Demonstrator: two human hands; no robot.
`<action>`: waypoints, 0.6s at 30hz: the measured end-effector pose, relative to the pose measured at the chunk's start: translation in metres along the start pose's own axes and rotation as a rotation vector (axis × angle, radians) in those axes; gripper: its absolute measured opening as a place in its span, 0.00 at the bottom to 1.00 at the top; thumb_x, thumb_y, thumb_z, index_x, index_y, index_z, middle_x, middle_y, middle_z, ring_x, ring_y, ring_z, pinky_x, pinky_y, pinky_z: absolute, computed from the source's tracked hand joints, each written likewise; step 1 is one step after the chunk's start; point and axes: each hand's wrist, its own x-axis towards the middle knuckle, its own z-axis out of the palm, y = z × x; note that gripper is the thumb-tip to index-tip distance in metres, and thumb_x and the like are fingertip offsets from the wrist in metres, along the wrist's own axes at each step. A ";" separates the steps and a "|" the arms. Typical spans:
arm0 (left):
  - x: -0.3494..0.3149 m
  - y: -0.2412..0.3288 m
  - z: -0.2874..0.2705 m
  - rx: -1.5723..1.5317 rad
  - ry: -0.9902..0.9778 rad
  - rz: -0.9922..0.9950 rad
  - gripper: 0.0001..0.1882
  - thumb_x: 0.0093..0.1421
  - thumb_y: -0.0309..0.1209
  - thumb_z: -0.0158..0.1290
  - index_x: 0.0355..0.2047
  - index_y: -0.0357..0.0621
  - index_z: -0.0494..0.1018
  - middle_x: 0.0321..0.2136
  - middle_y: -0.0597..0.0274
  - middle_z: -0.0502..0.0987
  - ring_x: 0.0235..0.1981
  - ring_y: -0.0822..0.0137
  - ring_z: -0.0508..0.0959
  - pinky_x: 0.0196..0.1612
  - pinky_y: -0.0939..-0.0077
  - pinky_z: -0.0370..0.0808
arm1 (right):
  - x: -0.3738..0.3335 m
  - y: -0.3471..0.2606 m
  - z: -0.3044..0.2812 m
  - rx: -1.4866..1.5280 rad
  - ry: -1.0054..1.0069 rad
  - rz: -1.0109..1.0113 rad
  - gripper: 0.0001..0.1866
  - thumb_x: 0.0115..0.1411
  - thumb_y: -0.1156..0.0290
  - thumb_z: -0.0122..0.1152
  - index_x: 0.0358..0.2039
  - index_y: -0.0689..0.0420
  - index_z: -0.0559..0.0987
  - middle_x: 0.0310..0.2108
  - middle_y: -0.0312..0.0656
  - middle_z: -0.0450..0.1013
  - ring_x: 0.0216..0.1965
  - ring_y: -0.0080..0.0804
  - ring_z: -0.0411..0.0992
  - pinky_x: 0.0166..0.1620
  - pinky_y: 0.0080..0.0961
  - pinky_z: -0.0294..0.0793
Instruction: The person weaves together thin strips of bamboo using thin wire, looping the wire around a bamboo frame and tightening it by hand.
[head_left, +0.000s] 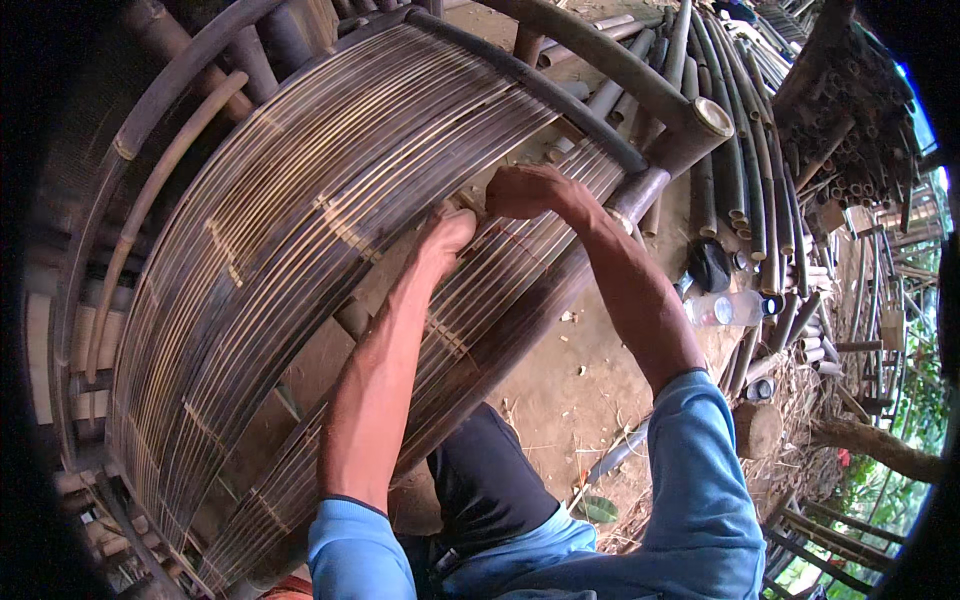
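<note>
A dark bamboo bench (330, 130) with a seat of thin split slats stretches in front of me. A long gap runs through the seat, and the ground shows through it. Over this gap, near the bench's right end, my left hand (453, 226) is closed, its fingertips mostly hidden. Just to its right and slightly farther off, my right hand (527, 192) is curled with the knuckles up. The two hands are close together above the near band of slats (510, 250). Whatever sits between their fingers is too small or too covered to name.
A thick bamboo rail (520, 335) edges the bench on my side, close to my leg (490, 480). Bamboo poles (735, 130) lie in a pile at the far right. A clear plastic bottle (727, 309) lies on the dirt floor, near a sawn log (758, 430).
</note>
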 end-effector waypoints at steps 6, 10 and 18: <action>-0.072 0.034 -0.063 0.115 -0.131 0.126 0.18 0.64 0.36 0.57 0.44 0.32 0.80 0.37 0.52 0.83 0.38 0.65 0.79 0.45 0.67 0.75 | -0.088 -0.013 -0.026 0.566 0.769 0.215 0.09 0.61 0.69 0.57 0.36 0.60 0.82 0.45 0.45 0.77 0.50 0.43 0.73 0.56 0.34 0.70; -0.095 0.020 -0.081 0.289 -0.019 0.213 0.18 0.63 0.41 0.57 0.41 0.38 0.81 0.35 0.52 0.84 0.36 0.60 0.83 0.42 0.66 0.78 | -0.190 -0.020 -0.015 1.431 1.120 0.461 0.13 0.63 0.70 0.58 0.42 0.68 0.78 0.47 0.47 0.75 0.51 0.39 0.74 0.59 0.34 0.70; -0.123 0.010 -0.068 0.313 0.122 0.207 0.21 0.64 0.45 0.54 0.33 0.35 0.80 0.26 0.48 0.81 0.30 0.54 0.82 0.36 0.60 0.76 | -0.403 -0.074 -0.040 2.137 1.719 -0.440 0.24 0.60 0.48 0.59 0.39 0.58 0.70 0.38 0.41 0.68 0.42 0.40 0.65 0.55 0.37 0.63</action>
